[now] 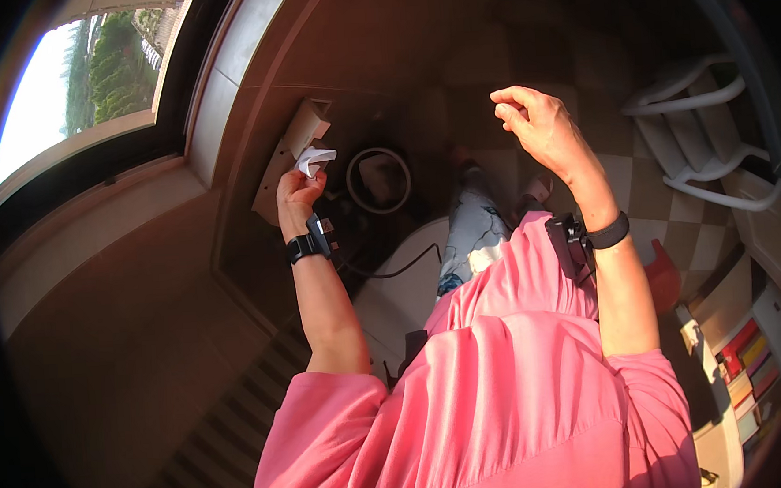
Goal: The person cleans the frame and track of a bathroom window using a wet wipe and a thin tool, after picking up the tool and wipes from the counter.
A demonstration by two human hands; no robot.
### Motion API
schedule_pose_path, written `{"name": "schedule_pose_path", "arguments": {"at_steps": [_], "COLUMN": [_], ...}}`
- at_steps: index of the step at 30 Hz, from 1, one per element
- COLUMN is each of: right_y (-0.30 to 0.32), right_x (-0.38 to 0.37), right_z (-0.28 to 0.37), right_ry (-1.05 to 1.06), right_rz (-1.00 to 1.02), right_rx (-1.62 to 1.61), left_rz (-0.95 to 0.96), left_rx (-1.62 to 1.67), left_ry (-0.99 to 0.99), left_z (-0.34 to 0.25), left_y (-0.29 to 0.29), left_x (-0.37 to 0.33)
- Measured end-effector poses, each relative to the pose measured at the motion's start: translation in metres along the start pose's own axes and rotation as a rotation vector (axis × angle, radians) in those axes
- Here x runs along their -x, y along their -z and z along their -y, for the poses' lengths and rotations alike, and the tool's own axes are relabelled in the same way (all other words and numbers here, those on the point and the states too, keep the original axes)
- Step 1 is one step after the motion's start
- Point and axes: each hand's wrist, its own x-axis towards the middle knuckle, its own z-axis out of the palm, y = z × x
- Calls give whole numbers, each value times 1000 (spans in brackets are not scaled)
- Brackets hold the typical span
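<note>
My left hand (299, 196) is closed on a piece of white tissue paper (315, 160), which sticks up folded above the fingers. Just beyond it, a pale box-like holder (309, 124) is fixed to the dark wall. My right hand (541, 123) is raised in front of me, its fingers loosely bent and the thumb a little apart from the forefinger. Nothing shows in it. A black band with a small device sits on each wrist.
A window (121, 68) lies at the upper left. Below the paper stands a round bin with a white rim (352, 182). On the right are a white plastic rack (701, 100), a red object (664, 276) and a shelf with colourful items (750, 358). Light and dark tiles cover the floor.
</note>
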Motion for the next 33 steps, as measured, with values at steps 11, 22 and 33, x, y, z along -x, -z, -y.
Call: {"name": "schedule_pose_path", "arguments": {"at_steps": [11,22,33], "right_y": [-9,-175,-282], "right_x": [34,-30,-93], "right_z": [-58,-41,-27], "right_ry": [-170,-60,-29], "right_rz": [-111,281,236], "right_rx": [-117,-470,-749], "left_rz": [-20,209,122], "left_rx": [-32,411,-64], "left_ry": [-52,233,-94], "left_z": [0,13,53], "left_y": [-5,-33,-36], "left_x": [-10,23,27]}}
